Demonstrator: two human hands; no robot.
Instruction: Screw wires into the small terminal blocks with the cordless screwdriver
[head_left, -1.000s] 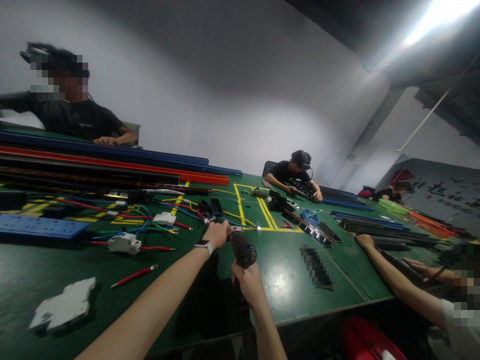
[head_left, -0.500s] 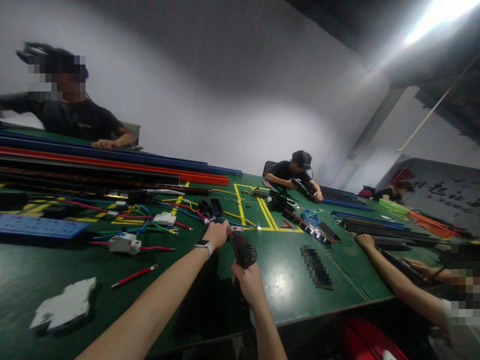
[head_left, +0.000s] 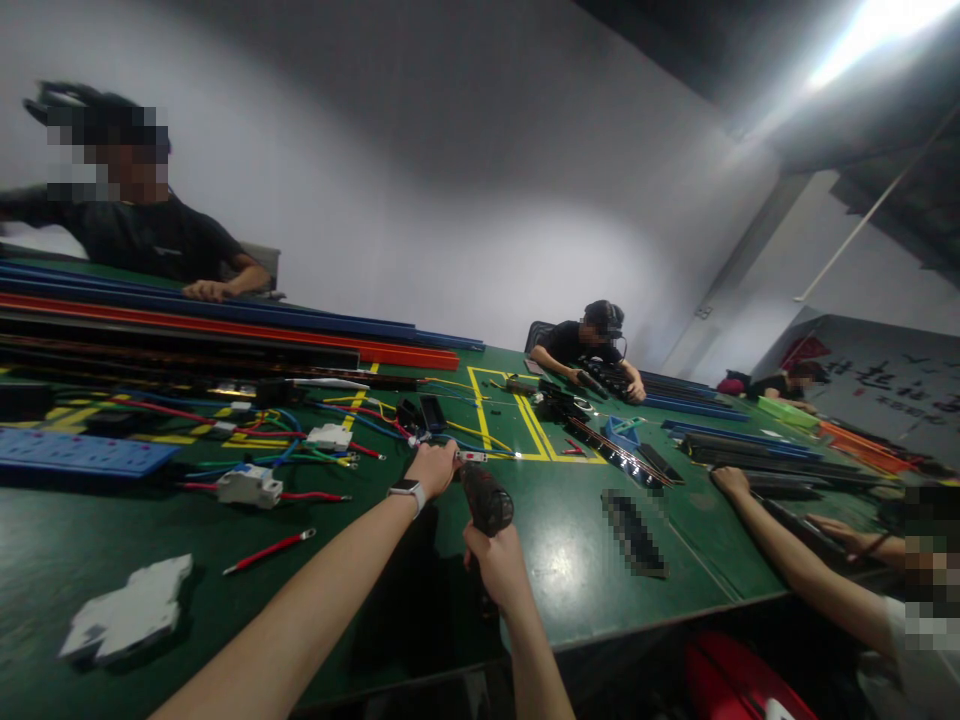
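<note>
My right hand (head_left: 498, 568) is wrapped round the grip of a dark power drill (head_left: 487, 498). The drill points away from me, its front end near the fingers of my left hand (head_left: 433, 470). That left hand is closed beside a small white part with a red mark (head_left: 472, 456), and its fingertips hide most of what it grips. Just beyond lie small black housings (head_left: 432, 413) and coloured wires. Left of my forearm are a red wire with a metal lug (head_left: 268, 552), a white circuit breaker (head_left: 250, 487) with red leads, and a larger white breaker (head_left: 131, 608).
A blue socket strip (head_left: 82, 455) lies at the left on the green table (head_left: 559, 590). Long blue and orange rails (head_left: 409, 355) run along the far side. A co-worker's arm (head_left: 795, 555) reaches in from the right. Other people sit across the table.
My hands and the drill stay in nearly the same place. Across the table, a co-worker's hand and the dark object by it have shifted slightly.
</note>
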